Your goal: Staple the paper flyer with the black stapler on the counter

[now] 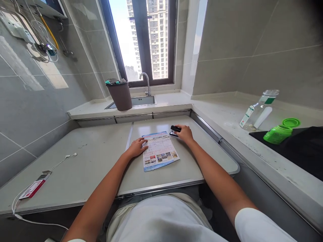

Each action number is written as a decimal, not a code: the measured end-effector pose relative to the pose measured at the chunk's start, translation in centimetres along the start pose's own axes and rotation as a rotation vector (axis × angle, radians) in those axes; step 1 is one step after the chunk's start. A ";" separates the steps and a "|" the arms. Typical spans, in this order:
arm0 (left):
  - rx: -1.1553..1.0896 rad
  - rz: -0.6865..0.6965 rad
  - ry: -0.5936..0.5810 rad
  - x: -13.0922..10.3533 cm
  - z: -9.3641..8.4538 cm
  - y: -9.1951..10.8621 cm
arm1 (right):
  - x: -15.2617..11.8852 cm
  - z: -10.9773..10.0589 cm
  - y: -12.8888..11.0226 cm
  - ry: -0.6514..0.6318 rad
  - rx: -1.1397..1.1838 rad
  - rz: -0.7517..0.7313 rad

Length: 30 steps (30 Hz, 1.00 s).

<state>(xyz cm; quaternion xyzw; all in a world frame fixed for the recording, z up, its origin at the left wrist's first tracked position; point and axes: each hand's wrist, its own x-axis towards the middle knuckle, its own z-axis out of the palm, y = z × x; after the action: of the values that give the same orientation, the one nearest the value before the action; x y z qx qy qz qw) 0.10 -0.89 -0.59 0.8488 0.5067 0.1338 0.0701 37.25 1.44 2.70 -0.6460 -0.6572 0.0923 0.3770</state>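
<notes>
A printed leaflet [160, 151] with blue edges and a row of small photos lies on the light table in front of me. My left hand [137, 147] rests on its left side, fingers stretched out over the paper. Beside the upper right corner, my right hand [185, 133] is wrapped round a black stapler [176, 129]. The stapler's jaws are apart and point left toward the leaflet's edge. Whether its lower part touches the table is too small to tell.
A brown bin [119, 95] stands before the sink [142, 101]. On the right counter are a clear glass bottle [259, 111], a green plastic bottle [277, 134] and black cloth [305, 148]. White earphones [59, 163] and a red-white box [35, 186] lie at left.
</notes>
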 end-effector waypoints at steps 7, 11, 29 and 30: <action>-0.039 -0.033 0.031 0.1 0.1 -0.9 | 0.8 0.8 1.8 -0.250 0.067 -0.124; -0.064 -0.028 0.025 0.1 -0.1 -0.7 | 0.8 0.7 1.7 -0.412 0.181 -0.238; -0.068 -0.018 0.027 -0.1 -0.6 -0.5 | -0.7 -0.8 -0.6 -0.518 0.228 -0.374; -0.067 -0.012 0.028 -0.1 -0.5 -0.6 | -0.8 -0.9 -1.0 -0.527 0.221 -0.370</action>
<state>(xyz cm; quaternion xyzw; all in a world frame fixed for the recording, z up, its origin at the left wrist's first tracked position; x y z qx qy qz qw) -0.58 -0.73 -0.24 0.8409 0.5081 0.1620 0.0922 36.92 0.22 3.58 -0.4250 -0.8242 0.2567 0.2724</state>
